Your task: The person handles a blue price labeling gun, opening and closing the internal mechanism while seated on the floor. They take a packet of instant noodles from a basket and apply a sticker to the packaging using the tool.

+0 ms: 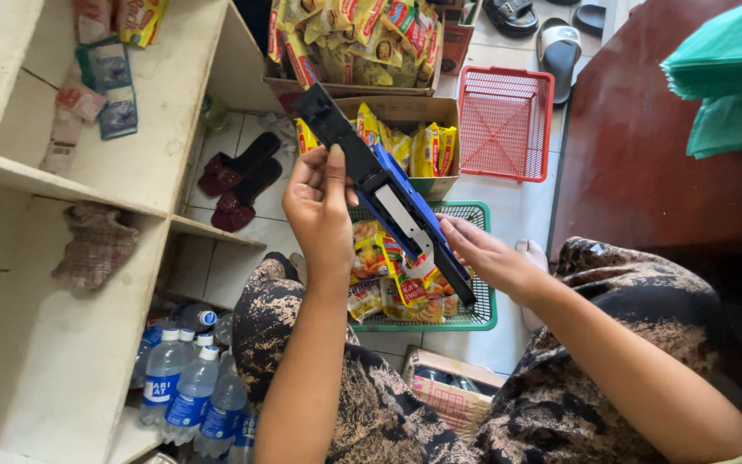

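Left hand (319, 210) and right hand (483, 253) around tilted blue-black sealer (384, 193)

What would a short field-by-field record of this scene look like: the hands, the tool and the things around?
Left hand: left hand grips the upper part of the long black and blue plastic tool
Right hand: right hand touches the tool's lower end
Below the tool: green plastic basket holding snack packets
Behind: empty red plastic basket; cardboard box of yellow packets
Lower left: clear water bottles with blue labels
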